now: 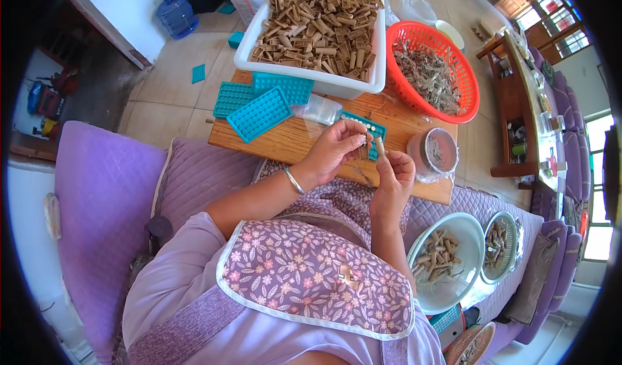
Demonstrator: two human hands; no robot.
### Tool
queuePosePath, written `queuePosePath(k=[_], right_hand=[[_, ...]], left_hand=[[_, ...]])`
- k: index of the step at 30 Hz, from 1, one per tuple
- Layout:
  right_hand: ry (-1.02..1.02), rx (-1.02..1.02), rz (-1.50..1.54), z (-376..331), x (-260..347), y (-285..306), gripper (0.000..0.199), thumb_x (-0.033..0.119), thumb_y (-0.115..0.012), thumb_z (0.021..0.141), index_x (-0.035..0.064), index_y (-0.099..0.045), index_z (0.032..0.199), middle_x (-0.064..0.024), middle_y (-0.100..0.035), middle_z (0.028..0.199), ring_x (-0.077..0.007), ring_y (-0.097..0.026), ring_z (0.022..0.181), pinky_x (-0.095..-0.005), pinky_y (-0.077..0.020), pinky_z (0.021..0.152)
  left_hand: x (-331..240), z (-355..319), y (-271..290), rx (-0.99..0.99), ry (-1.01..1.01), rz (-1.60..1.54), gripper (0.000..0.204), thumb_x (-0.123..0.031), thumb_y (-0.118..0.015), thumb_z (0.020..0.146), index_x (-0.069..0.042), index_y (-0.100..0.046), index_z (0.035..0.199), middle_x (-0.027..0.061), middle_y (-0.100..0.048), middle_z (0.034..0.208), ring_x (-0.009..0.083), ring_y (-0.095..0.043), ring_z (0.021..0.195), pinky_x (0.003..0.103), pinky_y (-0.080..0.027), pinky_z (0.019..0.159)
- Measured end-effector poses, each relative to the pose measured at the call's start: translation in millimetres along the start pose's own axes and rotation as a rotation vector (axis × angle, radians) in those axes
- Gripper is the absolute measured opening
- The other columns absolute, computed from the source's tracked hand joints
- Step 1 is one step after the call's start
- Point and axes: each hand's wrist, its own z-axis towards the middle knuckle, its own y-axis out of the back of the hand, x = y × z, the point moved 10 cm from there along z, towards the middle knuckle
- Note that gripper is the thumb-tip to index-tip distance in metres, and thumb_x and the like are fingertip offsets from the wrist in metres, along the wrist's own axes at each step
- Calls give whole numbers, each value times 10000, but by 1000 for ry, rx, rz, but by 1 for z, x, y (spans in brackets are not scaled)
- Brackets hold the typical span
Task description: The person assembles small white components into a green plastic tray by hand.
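Observation:
My left hand [335, 150], with a silver bangle at the wrist, pinches a small brown strip-like piece [367, 147]. Close beside it, my right hand [394, 176] grips a short light-brown tube [380, 147] between thumb and fingers, held upright. Both hands are over the near edge of a wooden table [259, 141]. Just behind them lies a turquoise compartment tray [382, 130] with small white round bits in some cells, partly hidden by my fingers. A clear plastic cup [324, 109] rests on its side to its left.
Other turquoise trays [260, 115] overlap at the table's left. A white bin [311, 85] of brown pieces stands behind, a red basket [470, 96] of papery scraps at right. A clear tub [424, 151] stands near my right hand. Bowls [476, 235] of tubes sit on the quilted seat.

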Motion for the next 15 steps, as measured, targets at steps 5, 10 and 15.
queuePosePath(k=[5, 10, 15], right_hand=[[92, 42, -34, -2, 9, -11, 158, 8, -621, 884, 32, -560, 1028, -17, -588, 940, -77, -527, 839, -203, -425, 790], [109, 104, -87, -16, 6, -24, 202, 2, -621, 890, 11, -570, 1085, -31, -592, 975, -89, -552, 887, -224, -455, 792], [163, 163, -175, -17, 3, -27, 186, -9, -628, 885, -1, -598, 1068, -38, -573, 986, -101, -565, 902, -232, -474, 781]], left_hand=[[-5, -8, -2, 12, -76, 70, 147, -101, -609, 918, -91, -551, 1053, 1, -612, 1017, 84, -583, 950, 244, -482, 803], [-17, -16, -4, 42, -247, 273, 257, -74, -655, 879, -47, -548, 1111, 31, -602, 1036, 102, -578, 939, 260, -491, 828], [-18, -18, -4, 74, -221, 242, 339, -113, -704, 846, -50, -542, 1137, 19, -579, 1057, 104, -553, 993, 260, -455, 898]])
